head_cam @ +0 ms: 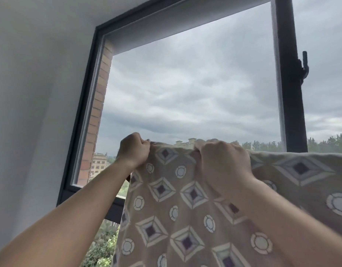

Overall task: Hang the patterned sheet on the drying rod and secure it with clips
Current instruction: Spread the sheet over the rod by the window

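Fingers [142, 144] tight around top of patterned sheet [185, 218]

Right now my left hand [134, 149] and right hand [222, 164] are bare, fingers [212, 142] plain, knuckles showing; left forearm [70, 212] and right forearm [282, 218] are bare along their whole visible length.

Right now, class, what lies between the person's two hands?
In the head view, only the top edge of the patterned sheet runs from the left hand to the right hand; no clip shows there.

White wall [31, 93] — dark-framed window [290, 93], overcast sky.
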